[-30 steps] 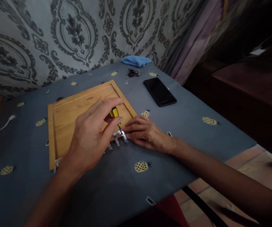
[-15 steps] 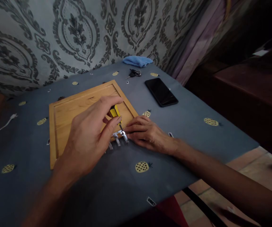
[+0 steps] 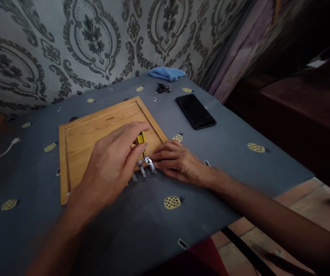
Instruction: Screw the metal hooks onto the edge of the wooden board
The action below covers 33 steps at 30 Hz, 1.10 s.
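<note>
A framed wooden board [image 3: 96,126] lies on the table, with a metal strip of several hooks [image 3: 142,168] along its near edge. My left hand [image 3: 110,161] grips a yellow and black screwdriver [image 3: 141,138] between thumb and fingers. The screwdriver stands nearly upright, its tip down at the metal strip close to the strip's right end. My right hand [image 3: 179,163] rests at the board's near right corner, its fingers together beside the right-most hook. Whatever its fingertips pinch is too small to make out.
A black phone [image 3: 195,111] lies behind my right hand on the blue patterned tablecloth [image 3: 211,214]. Keys [image 3: 163,88] and a blue cloth [image 3: 167,73] are at the far edge by the wall. At the left lies a white cable [image 3: 2,155].
My left hand has shifted slightly, and the screwdriver has become more upright, its tip a little further left on the strip. My right hand has hardly moved.
</note>
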Available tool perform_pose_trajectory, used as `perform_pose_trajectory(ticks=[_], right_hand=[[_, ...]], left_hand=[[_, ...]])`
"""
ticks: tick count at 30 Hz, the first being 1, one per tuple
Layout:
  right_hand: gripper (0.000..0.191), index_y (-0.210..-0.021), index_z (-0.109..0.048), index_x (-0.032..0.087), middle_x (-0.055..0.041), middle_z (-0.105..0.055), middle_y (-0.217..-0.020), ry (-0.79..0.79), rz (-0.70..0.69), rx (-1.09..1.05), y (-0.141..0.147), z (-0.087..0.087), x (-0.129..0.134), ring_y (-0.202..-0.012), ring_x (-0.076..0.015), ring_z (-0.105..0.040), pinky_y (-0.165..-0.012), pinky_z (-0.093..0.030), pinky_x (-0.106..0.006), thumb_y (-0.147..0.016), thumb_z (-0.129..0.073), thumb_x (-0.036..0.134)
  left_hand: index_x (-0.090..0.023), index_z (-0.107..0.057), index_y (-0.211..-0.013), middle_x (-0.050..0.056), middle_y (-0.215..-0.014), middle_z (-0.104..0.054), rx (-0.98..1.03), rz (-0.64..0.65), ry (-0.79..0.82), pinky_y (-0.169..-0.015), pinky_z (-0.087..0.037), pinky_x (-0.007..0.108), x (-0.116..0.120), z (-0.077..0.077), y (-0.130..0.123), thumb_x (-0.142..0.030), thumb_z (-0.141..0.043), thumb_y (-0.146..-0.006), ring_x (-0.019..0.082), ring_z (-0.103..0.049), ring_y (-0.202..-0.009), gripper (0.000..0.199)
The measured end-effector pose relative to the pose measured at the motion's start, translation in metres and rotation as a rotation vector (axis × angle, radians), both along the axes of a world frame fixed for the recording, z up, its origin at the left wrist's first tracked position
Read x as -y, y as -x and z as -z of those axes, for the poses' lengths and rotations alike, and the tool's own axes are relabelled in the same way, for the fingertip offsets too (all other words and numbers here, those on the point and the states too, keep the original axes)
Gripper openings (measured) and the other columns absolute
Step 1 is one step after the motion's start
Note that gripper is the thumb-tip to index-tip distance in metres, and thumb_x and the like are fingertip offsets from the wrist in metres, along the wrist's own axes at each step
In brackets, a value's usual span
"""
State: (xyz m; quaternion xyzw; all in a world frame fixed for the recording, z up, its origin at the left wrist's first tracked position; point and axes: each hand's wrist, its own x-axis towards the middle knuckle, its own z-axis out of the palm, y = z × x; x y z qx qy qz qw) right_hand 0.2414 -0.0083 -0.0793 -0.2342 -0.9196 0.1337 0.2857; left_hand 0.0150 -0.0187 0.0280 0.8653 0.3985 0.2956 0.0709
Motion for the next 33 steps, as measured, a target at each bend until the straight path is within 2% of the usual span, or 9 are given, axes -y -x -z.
perform_pose_trajectory(ticks=[4,10,19,28,33], right_hand=[[0.021,-0.113,-0.07,0.019,-0.0072,-0.073,-0.12,-0.004,-0.02,-0.019,0.0,0.002,-0.001,-0.112,-0.0236,-0.058,-0.095,-0.044,-0.045,-0.1,-0.054,0.022],[0.02,-0.113,-0.069,0.018,-0.0066,-0.073,-0.12,-0.008,-0.011,-0.036,0.001,0.002,-0.001,-0.112,-0.0226,-0.058,-0.096,-0.043,-0.044,-0.1,-0.055,0.021],[0.022,-0.115,-0.069,0.02,-0.0076,-0.07,-0.126,-0.005,-0.018,-0.012,-0.001,0.002,0.001,-0.119,-0.0236,-0.057,-0.099,-0.041,-0.046,-0.099,-0.055,0.021],[0.022,-0.113,-0.069,0.019,-0.0081,-0.07,-0.125,-0.022,-0.021,0.05,0.0,-0.004,0.003,-0.118,-0.0243,-0.057,-0.102,-0.04,-0.048,-0.1,-0.051,0.022],[0.021,-0.111,-0.069,0.017,-0.0102,-0.07,-0.126,-0.008,-0.01,0.066,0.001,-0.01,0.006,-0.117,-0.0257,-0.058,-0.105,-0.038,-0.048,-0.099,-0.052,0.019]], left_hand=[[-0.02,-0.06,-0.115,0.001,-0.101,-0.073,0.0,0.016,-0.015,-0.072,-0.054,0.025,-0.001,0.0,0.003,-0.015,-0.055,-0.095,0.013,-0.067,-0.078,0.021],[-0.016,-0.059,-0.115,0.003,-0.096,-0.073,-0.028,0.052,-0.075,-0.07,-0.052,0.024,0.001,0.0,0.0,-0.01,-0.055,-0.094,0.014,-0.068,-0.079,0.023],[-0.018,-0.059,-0.113,0.003,-0.095,-0.073,-0.015,0.065,-0.078,-0.067,-0.051,0.026,0.003,0.0,0.0,-0.011,-0.052,-0.094,0.015,-0.067,-0.078,0.022],[-0.02,-0.06,-0.114,0.002,-0.091,-0.072,-0.01,0.095,-0.081,-0.066,-0.051,0.028,0.004,-0.002,-0.003,-0.01,-0.053,-0.093,0.017,-0.068,-0.078,0.024],[-0.013,-0.061,-0.117,0.005,-0.092,-0.073,-0.045,0.117,-0.116,-0.067,-0.05,0.026,0.006,-0.004,0.0,-0.003,-0.058,-0.091,0.015,-0.067,-0.079,0.028]])
